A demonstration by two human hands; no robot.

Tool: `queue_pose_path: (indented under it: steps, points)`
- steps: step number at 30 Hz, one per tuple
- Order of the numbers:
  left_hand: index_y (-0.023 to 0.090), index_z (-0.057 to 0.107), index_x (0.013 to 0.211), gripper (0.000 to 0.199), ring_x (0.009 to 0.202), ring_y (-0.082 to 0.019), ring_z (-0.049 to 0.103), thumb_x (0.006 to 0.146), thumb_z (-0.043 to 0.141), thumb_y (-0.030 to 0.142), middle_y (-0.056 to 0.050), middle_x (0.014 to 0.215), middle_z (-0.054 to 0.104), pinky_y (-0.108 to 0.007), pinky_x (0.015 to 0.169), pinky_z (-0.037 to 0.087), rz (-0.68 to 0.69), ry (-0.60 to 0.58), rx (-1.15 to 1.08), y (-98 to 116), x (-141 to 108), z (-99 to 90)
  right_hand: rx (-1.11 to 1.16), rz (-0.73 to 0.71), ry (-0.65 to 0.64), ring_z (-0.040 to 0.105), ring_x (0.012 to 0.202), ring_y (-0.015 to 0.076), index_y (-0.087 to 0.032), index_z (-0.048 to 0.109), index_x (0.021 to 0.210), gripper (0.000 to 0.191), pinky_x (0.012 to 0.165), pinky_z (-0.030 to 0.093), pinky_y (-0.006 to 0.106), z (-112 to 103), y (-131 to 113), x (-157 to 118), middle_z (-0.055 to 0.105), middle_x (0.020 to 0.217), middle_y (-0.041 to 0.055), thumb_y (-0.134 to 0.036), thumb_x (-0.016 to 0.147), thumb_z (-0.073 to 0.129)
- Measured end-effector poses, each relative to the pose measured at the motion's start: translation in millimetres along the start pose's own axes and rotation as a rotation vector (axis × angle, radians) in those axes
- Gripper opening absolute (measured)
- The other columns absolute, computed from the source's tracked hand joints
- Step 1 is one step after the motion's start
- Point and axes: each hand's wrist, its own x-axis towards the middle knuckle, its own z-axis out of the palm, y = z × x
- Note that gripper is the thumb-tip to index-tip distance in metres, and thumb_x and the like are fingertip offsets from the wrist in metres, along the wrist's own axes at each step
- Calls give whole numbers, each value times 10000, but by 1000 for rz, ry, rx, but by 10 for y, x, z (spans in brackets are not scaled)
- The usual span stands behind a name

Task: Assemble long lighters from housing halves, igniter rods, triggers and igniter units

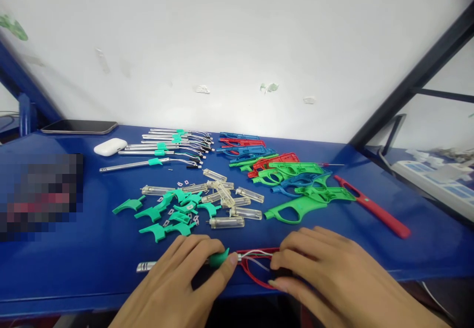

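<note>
At the front edge of the table, my left hand (181, 273) is closed around a silver lighter tube (146, 266). The green collar (219, 258) of this tube shows between my thumb and index finger. Thin white wires (257, 252) lead from it over a red lighter handle half-shell (255, 279) towards my right hand (326, 266). My right fingers are closed on the shell's right end, where a black part (283, 272) shows beneath them. The fingers hide most of this part and the wire ends.
Behind my hands lie green triggers (151, 213), clear fuel tanks (227, 223) and wired lighter tubes (133, 165). Green, blue and red handle shells (296, 207) are heaped at right, with a red-handled tool (385, 217). A white case (110, 146) and a phone (79, 126) lie at back left.
</note>
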Motion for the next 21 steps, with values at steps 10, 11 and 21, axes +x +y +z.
queue_pose_path:
  steps: [10,11,21]
  points:
    - [270,693,1368,621,1101,-174,689,930,406,-65,-21,1187,769,-269,952,589,23,38,52,-9,-31,65,-308,-166,-58,643,689,196,-234,651,906,207,612,484,360,10,-84,104,690,838,-21,-48,821,684]
    - [265,695,1353,613,1082,-170,691,927,403,-65,-20,1168,770,-264,946,587,27,45,43,-7,-24,67,-333,-171,-35,636,676,194,-237,637,899,224,606,474,362,-7,-93,107,680,818,-23,-27,825,652]
    - [337,576,1561,715,1317,-223,529,965,423,-28,1,1416,678,-313,1078,474,-30,-38,24,-11,-246,189,-450,-204,32,672,751,214,-226,683,846,253,660,529,375,-72,-106,244,711,827,15,-34,895,525]
